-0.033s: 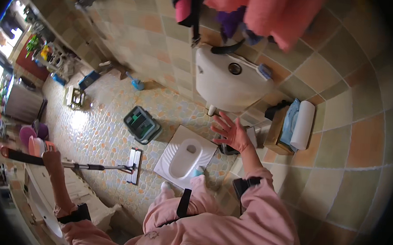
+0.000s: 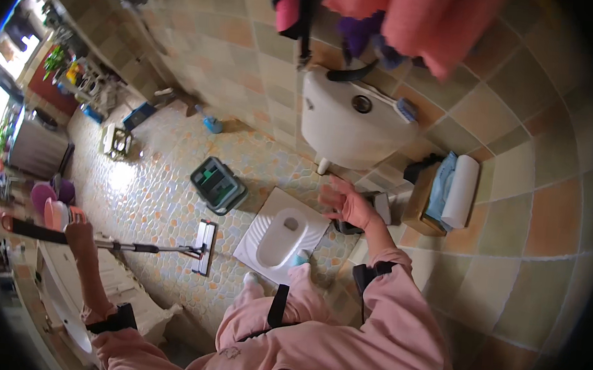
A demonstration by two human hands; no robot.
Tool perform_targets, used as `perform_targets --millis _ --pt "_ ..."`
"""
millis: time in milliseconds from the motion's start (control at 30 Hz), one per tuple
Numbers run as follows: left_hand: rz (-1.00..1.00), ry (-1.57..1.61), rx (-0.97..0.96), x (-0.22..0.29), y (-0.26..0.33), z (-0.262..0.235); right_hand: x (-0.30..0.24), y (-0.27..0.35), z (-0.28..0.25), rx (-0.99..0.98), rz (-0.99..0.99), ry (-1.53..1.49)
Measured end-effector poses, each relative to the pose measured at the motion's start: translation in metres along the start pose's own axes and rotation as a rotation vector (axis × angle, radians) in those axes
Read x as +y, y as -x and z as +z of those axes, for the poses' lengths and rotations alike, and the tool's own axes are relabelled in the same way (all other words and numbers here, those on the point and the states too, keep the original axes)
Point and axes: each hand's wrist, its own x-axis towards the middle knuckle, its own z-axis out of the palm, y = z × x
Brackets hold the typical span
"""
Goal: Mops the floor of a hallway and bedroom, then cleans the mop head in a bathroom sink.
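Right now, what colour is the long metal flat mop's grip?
The mop's grip is black with a reddish end; head view.

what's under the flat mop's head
The flat mop head is over pebble-patterned floor, visible around it. Its underside and the floor directly beneath are covered, so neither can be seen.

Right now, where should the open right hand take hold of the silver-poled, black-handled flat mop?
Likely on the mop's slim silver pole, between the left hand and the flat rectangular head, reaching from the person's right. The left hand closes round the lower end of the black handle, while that stretch lies uncovered.
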Motion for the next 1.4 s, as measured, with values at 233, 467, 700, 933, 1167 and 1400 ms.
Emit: perform_targets --millis 233,467,700,933,1167,1400 --pt "-0.212 -0.074 -0.408 -0.015 0.058 0.000 0.116 -0.026 0.047 0.506 0.094 1.073" --pt "-0.295 -0.029 -0.422 -0.037 0.097 0.006 0.187 -0.084 0.164 -0.008 -0.038 1.256" --pt "-0.330 -0.014 -0.611 -0.072 0.127 0.032 0.234 -0.064 0.461 -0.526 -0.760 1.253" --pt "-0.254 -0.033 -0.783 -0.094 0.141 0.017 0.252 0.044 0.648 -0.951 -1.084 1.035" --pt "-0.131 -0.051 -0.762 -0.077 0.125 0.029 0.264 0.036 0.655 -0.911 -1.028 1.066" --pt "-0.202 -0.605 -0.607 -0.033 0.133 0.117 0.263 0.042 0.650 -0.986 -0.640 1.042"
